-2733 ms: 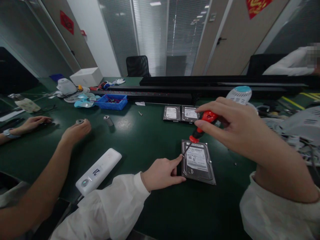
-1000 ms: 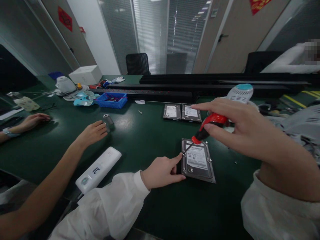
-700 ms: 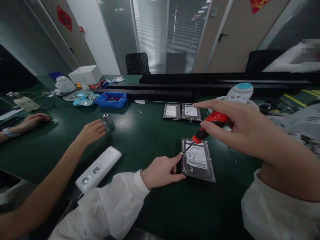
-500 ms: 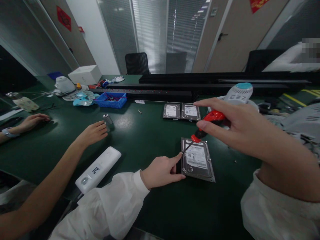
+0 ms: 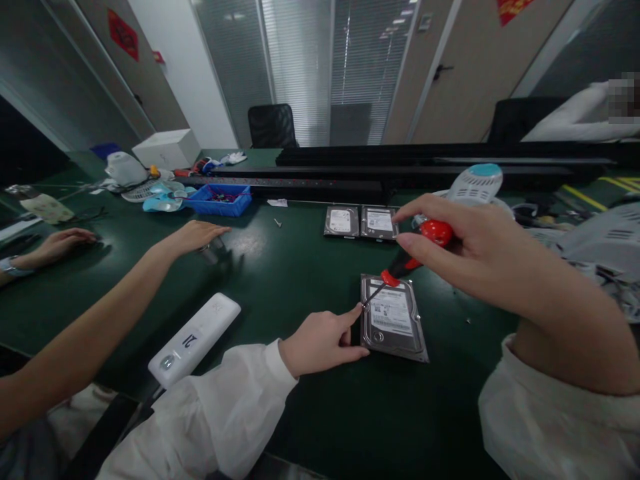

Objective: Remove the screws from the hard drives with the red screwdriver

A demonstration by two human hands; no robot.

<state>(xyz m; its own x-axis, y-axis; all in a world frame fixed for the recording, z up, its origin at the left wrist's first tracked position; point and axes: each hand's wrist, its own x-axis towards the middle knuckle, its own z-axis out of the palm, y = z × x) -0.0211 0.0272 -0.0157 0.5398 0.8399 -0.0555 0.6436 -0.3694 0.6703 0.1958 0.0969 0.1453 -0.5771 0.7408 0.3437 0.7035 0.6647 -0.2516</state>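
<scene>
Right hand (image 5: 475,250) arched, left hand (image 5: 320,341) pointing

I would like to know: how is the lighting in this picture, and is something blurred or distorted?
Head view: dim light, with a glare on the green table near the co-worker's outstretched hand; head view: that hand looks slightly smeared; head view: fine print on the hard drive under the screwdriver is too soft to read, and the doors lean outward, as with a wide lens.
</scene>
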